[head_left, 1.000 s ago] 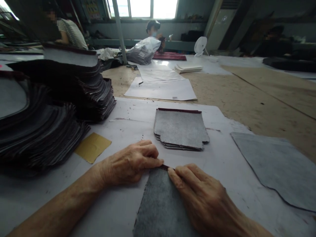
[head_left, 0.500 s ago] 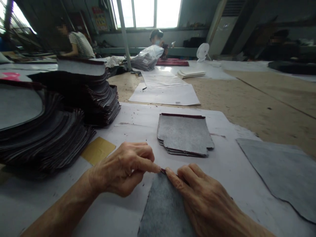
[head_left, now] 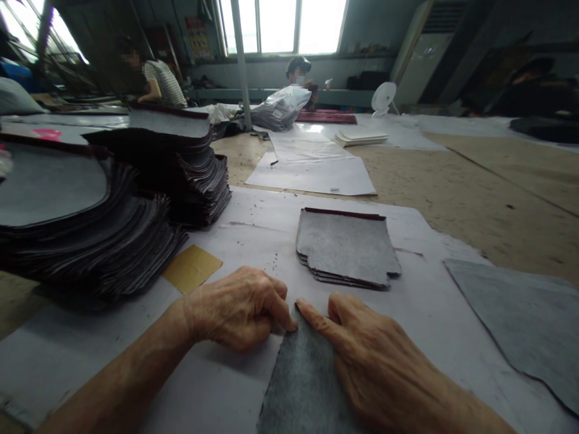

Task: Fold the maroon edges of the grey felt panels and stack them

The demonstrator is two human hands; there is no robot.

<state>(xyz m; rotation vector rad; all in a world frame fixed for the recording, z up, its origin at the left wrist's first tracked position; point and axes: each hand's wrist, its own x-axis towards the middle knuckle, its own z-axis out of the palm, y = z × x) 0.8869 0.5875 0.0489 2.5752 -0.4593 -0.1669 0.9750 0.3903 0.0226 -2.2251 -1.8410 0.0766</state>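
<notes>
- Grey panel (head_left: 298, 380) lies flat on the white paper (head_left: 217, 386), right in front between the two hands. Its near end runs out of view at the bottom, and its far end narrows to a dark tip.
- Left hand (head_left: 246, 310): fingers curled in, one fingertip down at the panel's left edge, just short of that tip. Can't tell if it's pinching or only pressing.
- Right hand (head_left: 380, 352): index finger out straight with its tip at the dark end, other fingers bent, palm side over the panel's right part. The underside is hidden, so no telling if anything's gripped there. The two index tips are close but apart.
- Past the fingertips, a strip of white paper, then the small pile (head_left: 346, 241): maroon far edge, notched near corners, layers a bit uneven.
- Right side has decent room: white paper between the hand and the big grey piece (head_left: 520, 325), which has a wavy near edge.
- Left is tighter. Yellow card (head_left: 194, 266) sits just beyond the wrist, with the ragged-edged near stack (head_left: 113, 247) right beside it.
</notes>
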